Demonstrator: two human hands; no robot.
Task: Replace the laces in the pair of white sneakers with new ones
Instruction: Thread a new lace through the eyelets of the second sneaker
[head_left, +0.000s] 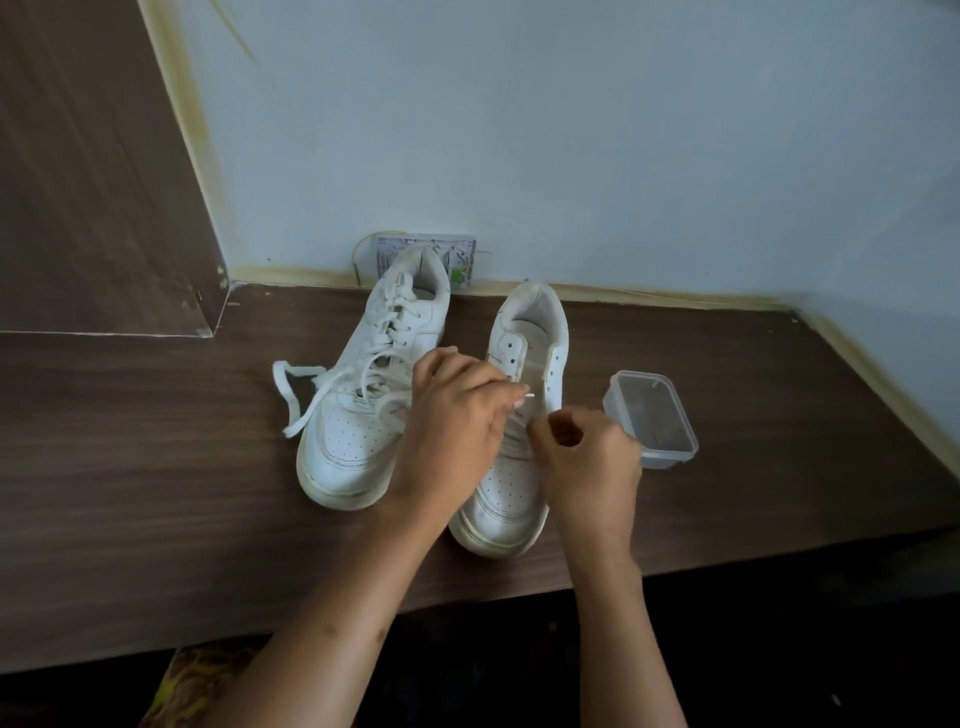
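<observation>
Two white sneakers stand side by side on a dark wooden table (156, 467), toes toward me. The left sneaker (358, 415) is laced, and its loose lace (296, 395) trails off onto the table at the left. The right sneaker (519, 467) has bare upper eyelets and a lace crossing its lower part. My left hand (452, 421) is over the right sneaker's middle and pinches a lace tip. My right hand (587, 457) is curled beside it on the shoe's right side and pinches the lace there.
A clear plastic lidded box (649, 421) sits just right of the right sneaker. A wall socket plate (462, 260) is behind the left sneaker on the blue wall. A wooden panel (93, 182) rises at the left. The table's front edge runs close to me.
</observation>
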